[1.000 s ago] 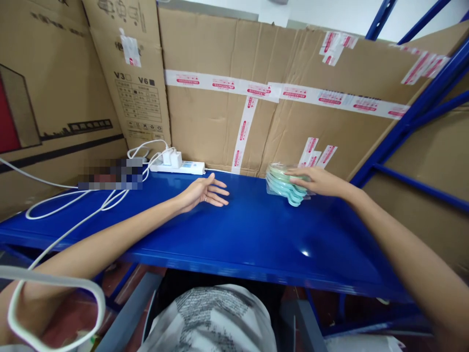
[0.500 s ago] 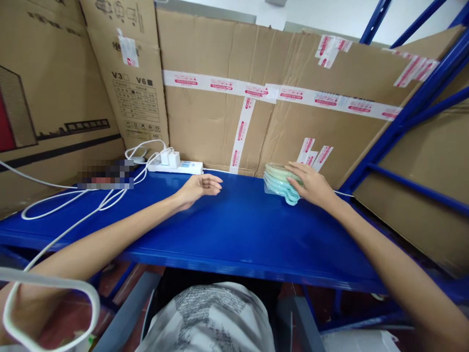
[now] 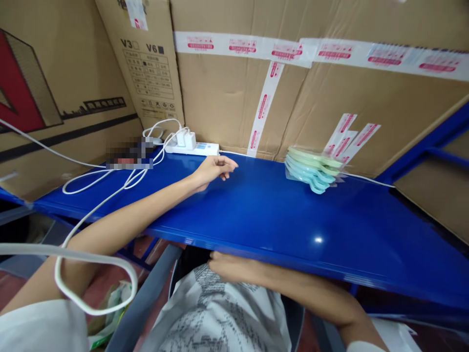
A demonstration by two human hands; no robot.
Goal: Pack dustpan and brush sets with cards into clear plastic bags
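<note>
My left hand (image 3: 215,172) hovers over or rests on the blue table (image 3: 256,210), left of the middle; I cannot tell if it touches the top. Its fingers are loosely bent and hold nothing. My right hand (image 3: 230,266) is drawn back to my lap, just below the table's front edge, with its fingers hidden from me. Against the back wall stands a stack of wavy-edged plastic pieces (image 3: 311,166), pale green on top and light blue below, wrapped in clear film. Neither hand touches it.
A white power strip (image 3: 192,148) with plugged-in chargers lies at the back left. White cables (image 3: 98,208) loop across the left side, one hanging close to the camera. Taped cardboard (image 3: 227,107) walls the table's back. A blue metal frame (image 3: 414,142) stands right.
My right hand has let go of the plastic stack and pulled back to my lap. The left hand's fingers have bent slightly. The view has tipped downward.
</note>
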